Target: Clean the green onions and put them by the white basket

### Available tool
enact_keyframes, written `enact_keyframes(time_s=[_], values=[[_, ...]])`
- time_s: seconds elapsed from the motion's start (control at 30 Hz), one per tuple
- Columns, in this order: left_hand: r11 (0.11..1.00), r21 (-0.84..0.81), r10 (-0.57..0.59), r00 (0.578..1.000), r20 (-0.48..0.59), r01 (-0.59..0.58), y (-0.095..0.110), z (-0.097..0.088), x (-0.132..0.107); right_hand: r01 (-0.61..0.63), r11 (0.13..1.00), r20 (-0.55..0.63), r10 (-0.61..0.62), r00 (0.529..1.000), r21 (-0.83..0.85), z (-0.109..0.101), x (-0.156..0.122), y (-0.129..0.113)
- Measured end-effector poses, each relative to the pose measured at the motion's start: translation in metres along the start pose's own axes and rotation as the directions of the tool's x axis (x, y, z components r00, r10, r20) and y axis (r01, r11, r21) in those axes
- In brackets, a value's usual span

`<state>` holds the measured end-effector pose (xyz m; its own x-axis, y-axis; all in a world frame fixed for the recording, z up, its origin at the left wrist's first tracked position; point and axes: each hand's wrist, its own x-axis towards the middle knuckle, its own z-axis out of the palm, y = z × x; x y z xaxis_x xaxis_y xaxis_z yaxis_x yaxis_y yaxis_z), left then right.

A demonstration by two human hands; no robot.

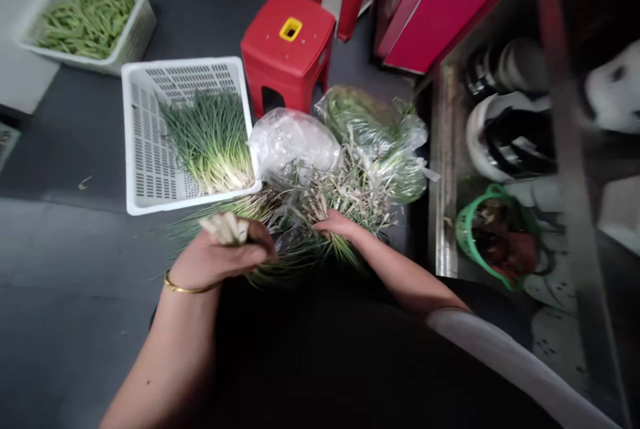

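Note:
My left hand point(215, 257), with a gold bangle at the wrist, is closed round a bunch of spring onions whose white ends point(227, 227) stick up from the fist. Reaching forward, my right hand point(339, 225) is wrapped round part of a pile of untrimmed spring onions point(367, 192), with pale roots and withered skins. More spring onions point(265, 203) lie on the floor between the hands. Cleaned green ones fill the right side of a white plastic basket point(150, 142) ahead of my left hand.
Behind the pile sit a clear plastic bag point(295, 142) and a bag of green vegetables point(355, 112). A red stool point(285, 35) stands beyond. Green beans fill a basket point(145, 15) at upper left. On the right are a metal shelf point(445, 215) and a green basket point(465, 229).

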<state>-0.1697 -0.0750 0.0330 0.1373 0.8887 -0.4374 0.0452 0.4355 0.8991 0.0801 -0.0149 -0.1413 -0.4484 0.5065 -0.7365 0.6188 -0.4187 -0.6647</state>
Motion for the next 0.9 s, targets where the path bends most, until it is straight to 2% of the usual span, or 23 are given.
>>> enact_keyframes(time_s=[0.07, 0.13, 0.17, 0.23, 0.33, 0.4, 0.5, 0.6, 0.73, 0.8, 0.9], values=[[0.996, 0.076, 0.056, 0.997, -0.047, -0.052, 0.011, 0.025, 0.011, 0.149, 0.949, -0.045, -0.142, 0.989, 0.276, -0.023, -0.044, -0.015], [0.981, 0.161, 0.128, 0.981, -0.146, -0.104, 0.013, 0.05, 0.024, 0.289, 0.83, -0.087, -0.283, 0.955, 0.477, -0.035, -0.089, -0.029], [0.973, 0.182, 0.171, 0.976, -0.136, -0.145, 0.011, 0.062, 0.032, 0.341, 0.774, -0.1, -0.343, 0.934, 0.533, -0.037, -0.111, -0.036], [0.956, 0.199, 0.23, 0.972, -0.04, -0.218, 0.004, 0.084, 0.047, 0.406, 0.695, -0.103, -0.435, 0.895, 0.593, -0.035, -0.147, -0.046], [0.934, 0.242, 0.263, 0.965, 0.025, -0.261, -0.005, 0.108, 0.062, 0.464, 0.655, -0.074, -0.531, 0.844, 0.596, -0.032, -0.191, -0.052], [0.93, 0.266, 0.245, 0.967, 0.072, -0.255, -0.006, 0.115, 0.06, 0.51, 0.639, -0.112, -0.556, 0.824, 0.576, -0.035, -0.214, -0.051], [0.934, 0.196, 0.253, 0.94, 0.229, -0.299, 0.003, 0.121, 0.045, 0.551, 0.619, -0.175, -0.562, 0.808, 0.559, -0.042, -0.238, -0.045], [0.938, 0.139, 0.256, 0.905, 0.34, -0.318, 0.017, 0.138, 0.027, 0.56, 0.62, -0.145, -0.59, 0.794, 0.549, -0.045, -0.25, -0.042], [0.954, 0.177, 0.153, 0.899, 0.41, -0.243, 0.023, 0.159, 0.017, 0.601, 0.558, -0.159, -0.644, 0.749, 0.572, -0.042, -0.262, -0.047], [0.954, 0.204, 0.121, 0.906, 0.405, -0.219, 0.021, 0.157, 0.017, 0.624, 0.495, -0.183, -0.676, 0.714, 0.605, -0.041, -0.275, -0.049], [0.93, 0.29, 0.107, 0.921, 0.373, -0.226, 0.013, 0.14, 0.017, 0.652, 0.445, -0.162, -0.737, 0.656, 0.614, -0.048, -0.303, -0.048]])
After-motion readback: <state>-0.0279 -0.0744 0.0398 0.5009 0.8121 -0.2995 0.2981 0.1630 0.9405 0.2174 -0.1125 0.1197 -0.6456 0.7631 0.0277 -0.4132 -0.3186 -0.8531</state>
